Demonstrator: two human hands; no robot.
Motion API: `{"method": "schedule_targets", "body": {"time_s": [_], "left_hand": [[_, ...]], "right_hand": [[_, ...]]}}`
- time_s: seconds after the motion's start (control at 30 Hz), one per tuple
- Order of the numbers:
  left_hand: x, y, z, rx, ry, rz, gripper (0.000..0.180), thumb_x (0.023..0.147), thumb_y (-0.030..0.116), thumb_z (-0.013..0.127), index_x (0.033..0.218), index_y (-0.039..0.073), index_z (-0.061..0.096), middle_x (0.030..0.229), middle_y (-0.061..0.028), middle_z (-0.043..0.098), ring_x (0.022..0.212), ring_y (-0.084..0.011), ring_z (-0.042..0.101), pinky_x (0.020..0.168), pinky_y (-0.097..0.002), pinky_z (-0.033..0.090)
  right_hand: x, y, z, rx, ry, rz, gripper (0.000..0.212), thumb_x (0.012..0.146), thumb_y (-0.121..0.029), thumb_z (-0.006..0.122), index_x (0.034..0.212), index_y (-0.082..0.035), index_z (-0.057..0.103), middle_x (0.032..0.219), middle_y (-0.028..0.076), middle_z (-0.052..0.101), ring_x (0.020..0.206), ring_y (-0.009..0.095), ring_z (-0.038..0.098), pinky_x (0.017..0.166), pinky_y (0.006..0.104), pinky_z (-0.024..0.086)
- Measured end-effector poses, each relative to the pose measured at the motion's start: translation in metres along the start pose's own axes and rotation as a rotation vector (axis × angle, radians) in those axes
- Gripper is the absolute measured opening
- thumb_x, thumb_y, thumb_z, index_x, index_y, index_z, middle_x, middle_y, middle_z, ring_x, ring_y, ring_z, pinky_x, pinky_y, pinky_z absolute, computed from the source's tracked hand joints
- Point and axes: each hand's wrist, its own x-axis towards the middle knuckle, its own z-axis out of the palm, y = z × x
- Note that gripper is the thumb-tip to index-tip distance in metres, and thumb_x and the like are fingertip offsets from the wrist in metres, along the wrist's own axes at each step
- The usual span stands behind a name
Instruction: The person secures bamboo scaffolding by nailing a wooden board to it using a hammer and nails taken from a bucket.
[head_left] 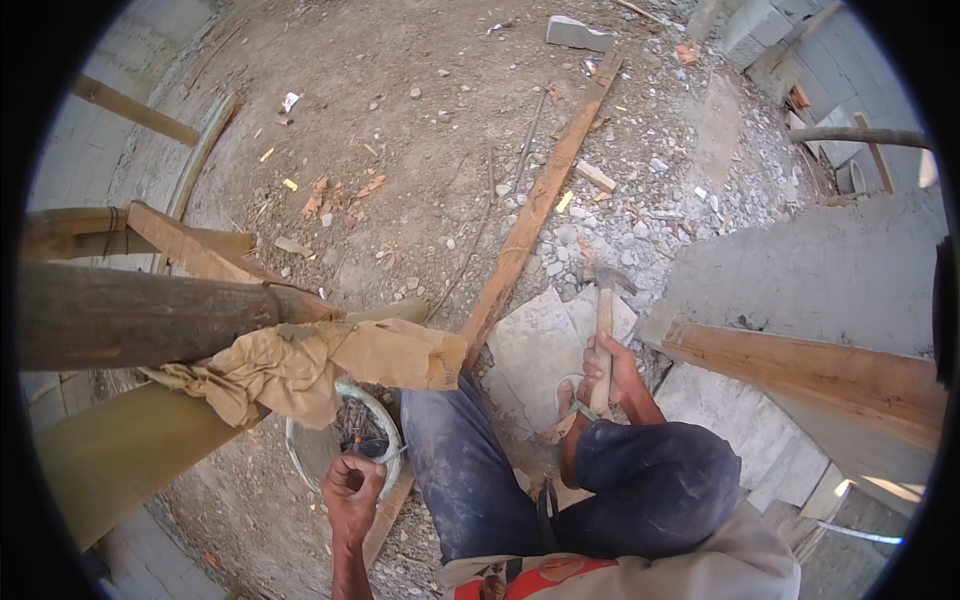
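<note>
My right hand is wrapped round the wooden handle of a claw hammer, whose metal head points away from me above a pale broken slab. Beside my left thigh, my left hand is closed, thumb and fingers drawn together at the near rim of a bucket. A thin pale line shows by its fingertips, too small to name. Dark thin pieces, perhaps nails, lie inside the bucket. Crumpled brown paper hangs over round wooden poles just beyond the bucket.
A long wooden plank stretches away from my knees over dirt and rubble. Thick poles jut in from the left. At the right, a wooden beam runs along a grey concrete surface. A concrete block lies far ahead.
</note>
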Motion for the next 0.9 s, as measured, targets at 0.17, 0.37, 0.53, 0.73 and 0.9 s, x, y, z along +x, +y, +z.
{"method": "schedule_targets", "body": {"time_s": [0.17,0.37,0.53,0.73,0.9], "left_hand": [[0.012,0.032,0.132,-0.206,-0.250,0.063,0.015,0.098,-0.006,0.073,0.092,0.003,0.063,0.125,-0.0171,0.071,0.111,-0.0182,0.070,0.094,-0.0319,0.057],[0.119,-0.012,0.255,-0.197,-0.402,0.166,0.012,0.102,-0.003,0.070,0.102,0.001,0.059,0.108,-0.0202,0.077,0.104,-0.0225,0.076,0.097,-0.0379,0.062],[0.264,-0.022,0.342,-0.274,-0.128,0.196,0.011,0.106,0.007,0.070,0.107,-0.002,0.063,0.097,-0.0135,0.077,0.090,-0.0163,0.075,0.078,-0.0298,0.063],[0.383,-0.004,0.405,-0.384,0.172,0.389,0.013,0.101,0.009,0.077,0.106,-0.002,0.074,0.091,-0.0038,0.075,0.083,-0.0104,0.067,0.071,-0.0270,0.056],[0.415,-0.004,0.439,-0.321,0.207,0.380,0.010,0.096,0.007,0.080,0.101,-0.002,0.078,0.090,-0.0037,0.076,0.078,-0.0113,0.067,0.070,-0.0290,0.055]], "right_hand": [[-0.002,-0.003,0.008,-0.341,0.206,-0.175,0.028,0.106,-0.032,0.074,0.107,-0.010,0.055,0.073,0.001,0.053,0.046,0.012,0.046,0.039,0.0321,0.039],[-0.004,-0.027,0.039,-0.493,0.146,-0.291,0.029,0.103,-0.024,0.076,0.112,-0.006,0.055,0.074,0.000,0.051,0.049,0.011,0.049,0.041,0.0322,0.043],[-0.001,-0.052,0.048,-0.570,0.149,-0.362,0.029,0.102,-0.021,0.076,0.113,-0.003,0.056,0.076,0.000,0.052,0.051,0.011,0.051,0.044,0.0316,0.046],[0.001,-0.078,0.048,-0.726,0.175,-0.460,0.031,0.101,-0.019,0.077,0.114,0.001,0.057,0.078,0.002,0.057,0.050,0.012,0.055,0.044,0.0322,0.047],[0.000,-0.082,0.047,-0.758,0.171,-0.484,0.032,0.101,-0.021,0.077,0.113,0.001,0.057,0.079,0.003,0.058,0.051,0.012,0.056,0.044,0.0318,0.047]]}}
